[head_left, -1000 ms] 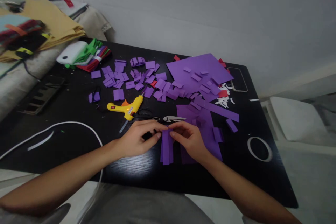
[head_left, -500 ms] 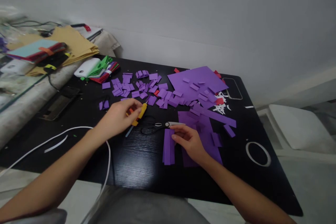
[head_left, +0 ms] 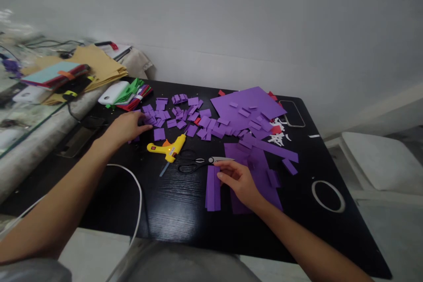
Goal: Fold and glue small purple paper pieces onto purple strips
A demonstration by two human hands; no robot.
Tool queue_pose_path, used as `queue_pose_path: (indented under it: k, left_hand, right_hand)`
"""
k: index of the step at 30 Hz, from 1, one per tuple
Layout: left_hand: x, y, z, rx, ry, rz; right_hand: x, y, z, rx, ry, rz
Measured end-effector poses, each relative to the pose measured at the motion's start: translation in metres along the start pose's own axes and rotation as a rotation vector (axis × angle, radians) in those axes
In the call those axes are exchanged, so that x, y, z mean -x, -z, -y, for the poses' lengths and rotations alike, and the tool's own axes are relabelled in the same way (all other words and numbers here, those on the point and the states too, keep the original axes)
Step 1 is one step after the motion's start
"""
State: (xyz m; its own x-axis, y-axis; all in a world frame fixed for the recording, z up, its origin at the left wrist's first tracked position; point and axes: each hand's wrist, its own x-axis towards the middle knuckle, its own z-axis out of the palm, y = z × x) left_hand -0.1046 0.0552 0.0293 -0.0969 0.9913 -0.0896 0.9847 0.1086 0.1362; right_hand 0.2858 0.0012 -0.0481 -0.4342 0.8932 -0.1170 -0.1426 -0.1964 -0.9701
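Note:
My left hand (head_left: 125,128) is at the left end of a scatter of small folded purple paper pieces (head_left: 161,105). Its thumb and fingers are apart at the nearest pieces, and its palm is turned away. A yellow hot glue gun (head_left: 170,150) lies on the table between my hands, a glue stick poking from its back. Black-handled scissors (head_left: 194,165) lie beside it, blades towards my right hand (head_left: 239,180). That hand pinches the top of some purple paper strips (head_left: 213,194), its thumb and forefinger at their upper right corner. Under its wrist is a purple paper sheet (head_left: 261,172).
Behind are a larger purple sheet (head_left: 238,101) and white paper scraps (head_left: 278,134). Bundled coloured paper (head_left: 132,94) lies at the back left, near a cluttered glass-topped surface (head_left: 29,119). A white cable (head_left: 140,194) loops across the front left. A white chair (head_left: 380,158) stands at right.
My left hand has let go of the glue gun, which now lies on the table, and has moved left to the folded purple pieces. My right hand stays at the strips.

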Motion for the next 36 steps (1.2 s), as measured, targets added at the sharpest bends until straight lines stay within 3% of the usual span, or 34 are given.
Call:
queue_pose_path:
  k: [5, 10, 11, 13, 14, 17, 20, 22, 24, 26, 29, 31, 36]
  left_hand:
    - [-0.006, -0.01, -0.001, 0.036, 0.033, -0.034]
    - [0.004, 0.003, -0.004, 0.104, 0.022, -0.105]
    - [0.009, 0.006, -0.009, 0.151, 0.017, -0.119]
    - [0.021, 0.009, -0.025, 0.494, 0.062, -0.148]
    - [0.028, 0.009, -0.036, 0.713, 0.037, -0.105]
    - [0.051, 0.002, -0.076, 1.39, -0.074, 0.205]
    - [0.066, -0.009, -0.111, 1.683, -0.18, 0.545]
    - [0.07, -0.016, -0.126, 1.758, -0.195, 0.616]
    - [0.071, -0.023, -0.133, 1.744, -0.223, 0.544]
    - [0.07, -0.032, -0.136, 1.611, -0.297, 0.358]
    - [0.072, -0.045, -0.137, 1.245, -0.488, 0.049]
    - [0.074, -0.053, -0.136, 1.006, -0.612, -0.08]
    - [0.079, -0.065, -0.14, 0.731, -0.747, -0.13]
  right_hand:
    - [0.0, 0.001, 0.0, 0.0, -0.003, 0.009]
    - [0.0, 0.001, -0.001, -0.014, -0.006, 0.009]
    - [0.0, 0.0, -0.001, -0.019, -0.007, 0.01]
    - [0.0, -0.001, -0.001, -0.032, -0.011, 0.013]
    - [0.0, -0.001, -0.001, -0.042, -0.012, 0.014]
    - [0.001, -0.006, 0.003, -0.081, -0.006, -0.006]
    - [0.003, -0.012, 0.011, -0.101, -0.014, -0.061]
    - [0.002, -0.015, 0.017, -0.099, -0.031, -0.088]
    - [0.0, -0.016, 0.021, -0.093, -0.045, -0.104]
    - [-0.003, -0.016, 0.021, -0.098, -0.059, -0.118]
    - [-0.006, -0.015, 0.015, -0.127, -0.069, -0.119]
    - [-0.006, -0.014, 0.01, -0.127, -0.065, -0.11]
    - [0.0, -0.012, 0.006, -0.112, -0.05, -0.094]
